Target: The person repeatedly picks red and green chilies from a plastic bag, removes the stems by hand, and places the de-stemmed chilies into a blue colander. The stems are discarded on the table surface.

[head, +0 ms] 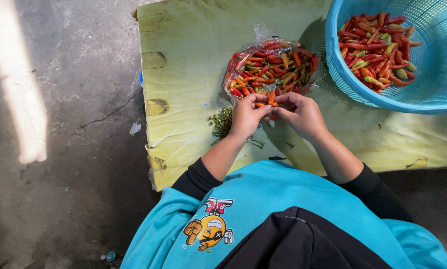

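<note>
Orange chilli sits pinched between your left hand and right hand, just before the open bag of chillies mid-table. Pull unevenly and it could snap, or drop off the near edge.

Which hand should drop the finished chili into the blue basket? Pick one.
Right, probably. The right hand sits nearer the blue basket; the left hand lies farther, by the green stems. Both pinch one orange chili.

Glossy, smooth chillies lie in a crinkled clear plastic bag, centre top. Upper right, a blue plastic mesh basket. The yellow-green painted table looks matt, chipped; the concrete floor, left, rough and cracked.
</note>
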